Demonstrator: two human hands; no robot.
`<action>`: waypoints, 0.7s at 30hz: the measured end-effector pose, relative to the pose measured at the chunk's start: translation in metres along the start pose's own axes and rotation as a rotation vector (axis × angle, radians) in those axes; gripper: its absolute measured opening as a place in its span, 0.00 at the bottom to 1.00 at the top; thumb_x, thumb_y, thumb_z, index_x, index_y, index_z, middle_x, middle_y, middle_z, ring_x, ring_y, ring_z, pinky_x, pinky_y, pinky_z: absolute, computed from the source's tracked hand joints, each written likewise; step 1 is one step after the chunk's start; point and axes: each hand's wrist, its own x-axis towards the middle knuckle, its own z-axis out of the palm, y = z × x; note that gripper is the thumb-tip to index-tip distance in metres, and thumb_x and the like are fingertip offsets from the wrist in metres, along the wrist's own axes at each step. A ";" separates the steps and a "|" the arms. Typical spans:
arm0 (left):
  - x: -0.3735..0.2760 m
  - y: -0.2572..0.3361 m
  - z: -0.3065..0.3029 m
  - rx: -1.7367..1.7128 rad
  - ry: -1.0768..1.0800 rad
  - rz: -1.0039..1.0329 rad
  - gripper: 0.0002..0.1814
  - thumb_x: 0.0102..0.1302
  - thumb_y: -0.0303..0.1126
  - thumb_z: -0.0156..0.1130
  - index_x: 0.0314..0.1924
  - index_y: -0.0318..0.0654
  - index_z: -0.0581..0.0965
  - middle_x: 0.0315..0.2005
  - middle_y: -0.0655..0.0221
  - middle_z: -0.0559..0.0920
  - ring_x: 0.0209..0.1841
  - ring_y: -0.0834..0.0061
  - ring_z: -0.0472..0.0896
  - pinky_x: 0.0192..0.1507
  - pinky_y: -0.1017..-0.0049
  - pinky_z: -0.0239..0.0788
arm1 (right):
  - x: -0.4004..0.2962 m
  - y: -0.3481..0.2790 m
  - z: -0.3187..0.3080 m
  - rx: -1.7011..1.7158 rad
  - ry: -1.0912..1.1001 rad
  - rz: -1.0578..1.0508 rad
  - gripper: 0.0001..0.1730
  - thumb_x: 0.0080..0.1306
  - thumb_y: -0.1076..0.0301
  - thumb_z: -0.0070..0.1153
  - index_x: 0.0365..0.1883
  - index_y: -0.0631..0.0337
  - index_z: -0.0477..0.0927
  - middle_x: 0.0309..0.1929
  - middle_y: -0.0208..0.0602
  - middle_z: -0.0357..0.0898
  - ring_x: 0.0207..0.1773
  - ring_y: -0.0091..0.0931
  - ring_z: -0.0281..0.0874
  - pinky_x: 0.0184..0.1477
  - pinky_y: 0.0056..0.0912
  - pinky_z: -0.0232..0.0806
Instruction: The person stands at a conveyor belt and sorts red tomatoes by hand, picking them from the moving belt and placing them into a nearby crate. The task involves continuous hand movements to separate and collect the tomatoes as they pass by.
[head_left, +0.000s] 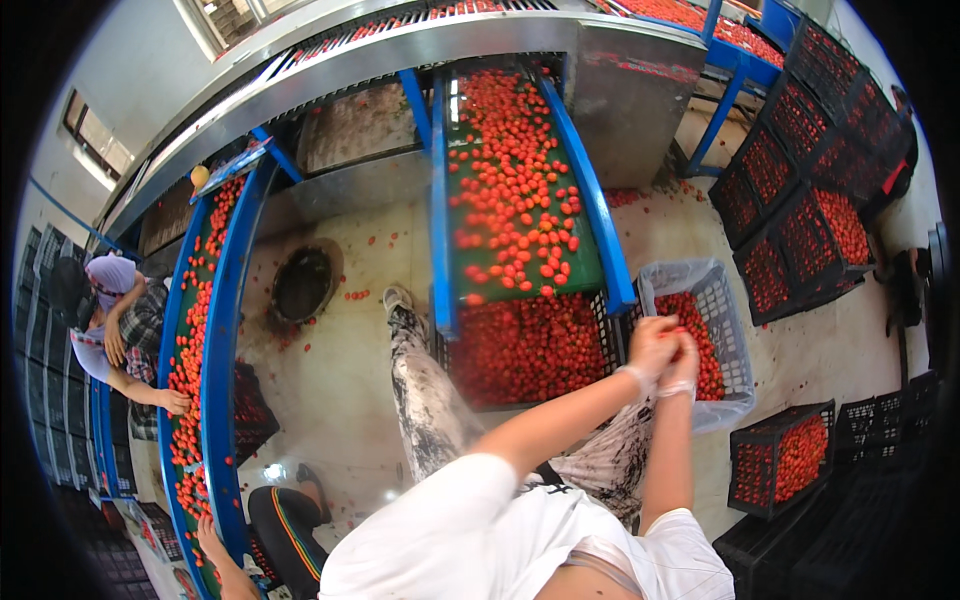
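My left hand and my right hand are pressed together over a grey plastic crate with a clear liner. A little red of cherry tomatoes shows between my fingers; how many I hold is hidden. Clear plastic cuffs circle both wrists. More cherry tomatoes partly fill the lined crate under my hands. To the left, a black crate heaped with tomatoes stands below the end of a green conveyor belt. Loose tomatoes cover much of that belt, some blurred.
Blue rails flank the belt. A second sorting conveyor runs at left, where a person reaches over the fruit. Stacked tomato crates rise at right; another filled crate sits nearer. A dark basin lies on the floor.
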 end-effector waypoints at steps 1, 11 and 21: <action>0.016 0.013 0.014 -0.028 -0.141 -0.039 0.26 0.57 0.37 0.64 0.55 0.37 0.75 0.57 0.51 0.69 0.60 0.56 0.68 0.61 0.67 0.60 | 0.004 -0.028 0.001 0.029 -0.068 0.004 0.12 0.61 0.59 0.55 0.36 0.59 0.76 0.41 0.40 0.78 0.43 0.32 0.76 0.48 0.34 0.71; 0.055 0.058 -0.127 0.697 0.148 0.616 0.33 0.44 0.22 0.62 0.56 0.37 0.71 0.44 0.54 0.76 0.49 0.52 0.74 0.50 0.61 0.69 | 0.007 -0.051 0.011 -0.625 0.111 -0.416 0.19 0.63 0.68 0.57 0.52 0.60 0.75 0.44 0.32 0.77 0.45 0.24 0.76 0.45 0.26 0.67; 0.117 -0.014 -0.251 1.480 0.094 0.386 0.29 0.58 0.26 0.54 0.63 0.42 0.65 0.36 0.61 0.79 0.42 0.58 0.76 0.38 0.64 0.74 | 0.049 0.093 0.132 -1.037 -0.333 -0.538 0.12 0.59 0.75 0.56 0.42 0.66 0.80 0.39 0.37 0.80 0.41 0.24 0.78 0.46 0.25 0.69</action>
